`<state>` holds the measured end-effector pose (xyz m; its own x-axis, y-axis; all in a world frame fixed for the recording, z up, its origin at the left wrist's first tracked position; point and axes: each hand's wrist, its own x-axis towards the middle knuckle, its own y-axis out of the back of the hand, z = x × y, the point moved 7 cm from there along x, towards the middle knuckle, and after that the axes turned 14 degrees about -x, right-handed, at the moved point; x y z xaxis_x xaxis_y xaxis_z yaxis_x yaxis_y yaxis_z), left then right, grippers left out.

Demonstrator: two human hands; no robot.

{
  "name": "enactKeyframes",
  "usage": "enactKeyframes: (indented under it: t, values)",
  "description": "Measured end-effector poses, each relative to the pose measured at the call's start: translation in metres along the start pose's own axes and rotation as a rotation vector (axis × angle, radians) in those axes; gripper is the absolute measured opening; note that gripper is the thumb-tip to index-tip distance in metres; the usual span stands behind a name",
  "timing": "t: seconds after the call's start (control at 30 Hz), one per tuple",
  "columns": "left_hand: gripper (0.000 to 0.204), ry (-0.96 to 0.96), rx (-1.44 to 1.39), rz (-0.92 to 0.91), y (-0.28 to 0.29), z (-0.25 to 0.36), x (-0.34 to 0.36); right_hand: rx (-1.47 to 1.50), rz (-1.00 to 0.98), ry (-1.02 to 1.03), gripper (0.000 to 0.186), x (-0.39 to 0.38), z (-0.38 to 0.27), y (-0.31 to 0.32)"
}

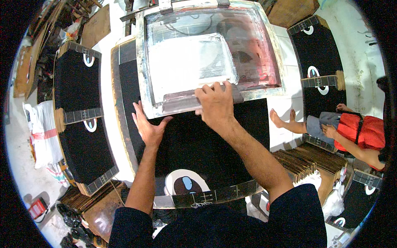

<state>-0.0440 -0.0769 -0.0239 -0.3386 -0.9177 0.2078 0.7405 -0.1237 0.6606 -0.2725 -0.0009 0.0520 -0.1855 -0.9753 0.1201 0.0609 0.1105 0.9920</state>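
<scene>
A screen-printing frame [142, 66] with whitish, paint-smeared edges lies tilted over a board covered in black fabric [231, 136]. White ink [178, 58] covers the left and middle of its mesh, and red stains run down the right side. My right hand [217, 103] is closed over a wide squeegee [178, 102] along the frame's near edge. At the frame's near left corner, my left hand [149, 129] is spread, thumb apart from the fingers; whether it touches the frame is unclear. Close to me, a white, brown and blue eye print [187, 183] shows on the fabric.
Boards with black fabric and eye prints stand at left [78, 82] and right [320, 53]. A person in red and grey clothing [359, 130] sits at the right. Stacked brown panels [293, 163] stand near my right elbow; a white sack [43, 134] lies far left.
</scene>
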Motion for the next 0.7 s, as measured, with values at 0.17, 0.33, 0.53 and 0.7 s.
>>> enactKeyframes:
  t: [0.17,0.33,0.53,0.7]
  values:
    - [0.139,0.116,-0.187,0.013,-0.007,-0.006,0.003,0.306,-0.04,-0.045,0.042,-0.013,0.039,0.014]
    - [0.122,-0.037,-0.414,0.168,-0.005,-0.013,-0.012,0.464,0.156,-0.345,0.03,-0.046,0.122,0.016]
    - [0.114,-0.013,-0.502,0.167,-0.009,-0.026,-0.023,1.043,0.519,-0.975,0.024,-0.121,0.188,-0.041]
    - [0.115,-0.064,-0.476,0.199,-0.008,-0.016,-0.023,1.445,0.343,-1.323,0.029,-0.155,0.165,-0.078]
